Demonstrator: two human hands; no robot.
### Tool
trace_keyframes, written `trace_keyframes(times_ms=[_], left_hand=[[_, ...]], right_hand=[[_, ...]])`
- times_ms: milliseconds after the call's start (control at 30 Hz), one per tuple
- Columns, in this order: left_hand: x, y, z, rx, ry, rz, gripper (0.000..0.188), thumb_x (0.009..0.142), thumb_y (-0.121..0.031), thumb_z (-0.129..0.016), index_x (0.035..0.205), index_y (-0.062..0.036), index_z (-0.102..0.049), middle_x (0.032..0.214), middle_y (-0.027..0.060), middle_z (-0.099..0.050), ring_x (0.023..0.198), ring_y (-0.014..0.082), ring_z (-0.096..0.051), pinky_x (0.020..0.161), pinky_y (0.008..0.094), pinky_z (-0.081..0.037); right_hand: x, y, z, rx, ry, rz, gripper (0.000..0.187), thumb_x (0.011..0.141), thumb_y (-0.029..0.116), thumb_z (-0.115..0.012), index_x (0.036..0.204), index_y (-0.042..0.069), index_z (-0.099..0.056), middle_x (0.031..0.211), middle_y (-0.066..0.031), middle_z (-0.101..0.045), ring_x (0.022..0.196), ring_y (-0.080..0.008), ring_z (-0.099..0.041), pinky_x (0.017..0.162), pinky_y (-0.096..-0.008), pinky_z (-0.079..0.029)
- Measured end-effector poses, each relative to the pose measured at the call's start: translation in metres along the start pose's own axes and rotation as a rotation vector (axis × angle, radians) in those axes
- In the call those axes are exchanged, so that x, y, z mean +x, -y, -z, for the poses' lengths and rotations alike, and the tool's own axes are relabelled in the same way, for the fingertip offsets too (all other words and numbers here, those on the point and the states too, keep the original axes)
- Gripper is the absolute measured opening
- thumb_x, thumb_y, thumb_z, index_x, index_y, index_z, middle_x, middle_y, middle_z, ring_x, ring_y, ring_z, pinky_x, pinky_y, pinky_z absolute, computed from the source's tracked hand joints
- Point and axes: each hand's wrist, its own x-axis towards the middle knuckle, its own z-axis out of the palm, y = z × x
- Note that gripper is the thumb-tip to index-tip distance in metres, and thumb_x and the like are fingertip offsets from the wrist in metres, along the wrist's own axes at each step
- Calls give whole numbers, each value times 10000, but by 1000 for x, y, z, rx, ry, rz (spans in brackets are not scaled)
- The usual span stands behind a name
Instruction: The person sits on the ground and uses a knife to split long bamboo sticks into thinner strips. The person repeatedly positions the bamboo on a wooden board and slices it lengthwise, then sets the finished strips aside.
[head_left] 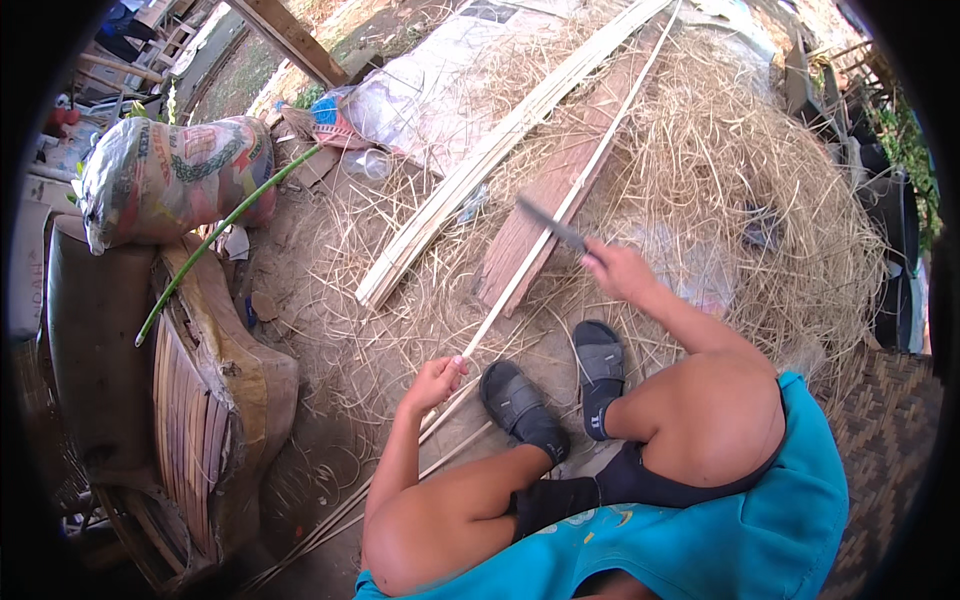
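My left hand (437, 382) is closed around a long pale bamboo strip (500, 303), which runs away from me over a reddish-brown wooden board (538, 195). In my right hand (617, 270) is the handle of a knife (553, 223). Its dark blade points to the far left and lies across the strip, above the board; whether it touches the strip I cannot tell. To the left of the board lies a bundle of pale split bamboo strips (450, 210). More thin strips (330, 525) trail past my left forearm toward the lower left.
Curly shavings (760, 170) are heaped on the right and scattered around the board. At left, a stuffed sack (185, 180) rests on a worn wooden chair (250, 380), with a green stalk (225, 230) leaning across. My sandalled feet (525, 405) stand near the board. A woven mat (880, 450) lies at right.
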Motion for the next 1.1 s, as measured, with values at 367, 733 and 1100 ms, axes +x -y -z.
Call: trace_keyframes(times_ms=[367, 733, 1100], left_hand=[[-24, 48, 15, 238, -235, -121, 375, 1045, -339, -582, 842, -34, -660, 610, 51, -585, 553, 172, -578, 542, 353, -444], [-71, 86, 34, 930, -480, -45, 367, 999, -419, -549, 887, -72, -591, 737, 274, -663, 780, 482, -680, 708, 591, -520], [-9, 26, -20, 886, -453, -247, 405, 1083, -385, -385, 951, -40, -551, 761, 286, -663, 759, 509, -657, 699, 611, -503]], right_hand=[[29, 12, 40, 75, 45, -235, 397, 1060, 396, -476, 1261, 75, -597, 829, -196, -692, 758, -391, -690, 740, -522, -570], [80, -82, 118, -47, -171, -458, 388, 1082, 387, -431, 1240, 72, -593, 795, -174, -694, 714, -357, -699, 632, -481, -570], [40, -63, 77, 11, -155, -323, 386, 1065, 407, -456, 1268, 116, -606, 837, -196, -704, 763, -384, -709, 746, -538, -563]])
